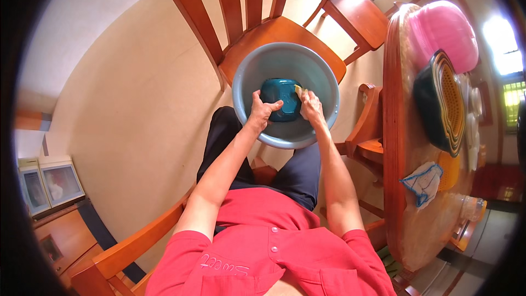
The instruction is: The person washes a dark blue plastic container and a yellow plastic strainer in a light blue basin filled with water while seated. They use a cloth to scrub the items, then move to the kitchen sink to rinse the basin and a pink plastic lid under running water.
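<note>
A large grey-blue basin (241,107) rests on the seat of a wooden chair in front of me. Inside it is a smaller teal plastic container (282,96), wet and shiny, its flat side facing up. My left hand (263,109) grips the container's left edge, thumb on top and fingers out of sight below. At the right edge, my right hand (311,105) is closed on a small yellow sponge (298,90), which touches the container.
The wooden chair (260,30) has its slatted back away from me. To the right, a round table (392,131) carries a pink basin (446,35), nested dark green and yellow baskets (438,104) and a white cloth (430,181) with blue trim. Another chair (367,126) stands beside the table.
</note>
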{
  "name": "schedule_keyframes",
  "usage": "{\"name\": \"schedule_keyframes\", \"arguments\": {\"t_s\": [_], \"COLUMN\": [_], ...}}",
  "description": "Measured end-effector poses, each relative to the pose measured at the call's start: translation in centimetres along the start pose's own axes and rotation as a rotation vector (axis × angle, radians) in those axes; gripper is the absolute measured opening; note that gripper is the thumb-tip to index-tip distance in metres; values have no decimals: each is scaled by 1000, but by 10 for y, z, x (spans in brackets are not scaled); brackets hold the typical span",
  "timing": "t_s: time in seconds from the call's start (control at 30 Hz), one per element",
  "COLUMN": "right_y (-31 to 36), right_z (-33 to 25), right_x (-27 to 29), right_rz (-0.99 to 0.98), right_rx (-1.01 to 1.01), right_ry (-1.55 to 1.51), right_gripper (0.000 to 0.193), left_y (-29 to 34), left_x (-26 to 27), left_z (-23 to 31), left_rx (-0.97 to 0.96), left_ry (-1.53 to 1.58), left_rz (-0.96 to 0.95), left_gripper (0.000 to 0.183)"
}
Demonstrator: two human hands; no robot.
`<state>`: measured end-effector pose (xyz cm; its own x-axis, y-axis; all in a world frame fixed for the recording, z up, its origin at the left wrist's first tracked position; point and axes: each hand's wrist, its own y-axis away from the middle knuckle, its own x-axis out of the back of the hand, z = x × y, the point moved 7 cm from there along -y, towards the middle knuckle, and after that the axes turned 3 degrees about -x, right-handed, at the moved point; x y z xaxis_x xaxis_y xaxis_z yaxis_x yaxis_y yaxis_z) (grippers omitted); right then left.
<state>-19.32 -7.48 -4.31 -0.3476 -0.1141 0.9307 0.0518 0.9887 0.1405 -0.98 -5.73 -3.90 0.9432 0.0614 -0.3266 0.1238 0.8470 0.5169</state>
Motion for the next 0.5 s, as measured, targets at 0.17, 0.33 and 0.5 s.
{"name": "schedule_keyframes", "arguments": {"t_s": [0.17, 0.33, 0.5], "right_y": [39, 79, 69], "right_z": [-32, -94, -92], "right_x": [1, 11, 14], "right_rz": [-47, 319, 404], "right_rx": [-150, -31, -54], "right_ry": [-392, -444, -523], "right_gripper": [31, 56, 48], "left_y": [-6, -14, -20], "left_x": [20, 14, 21], "left_z": [0, -9, -12], "left_rx": [65, 33, 23], "left_ry": [17, 95, 113], "left_rz": [71, 138, 179], "left_gripper": [91, 86, 85]}}
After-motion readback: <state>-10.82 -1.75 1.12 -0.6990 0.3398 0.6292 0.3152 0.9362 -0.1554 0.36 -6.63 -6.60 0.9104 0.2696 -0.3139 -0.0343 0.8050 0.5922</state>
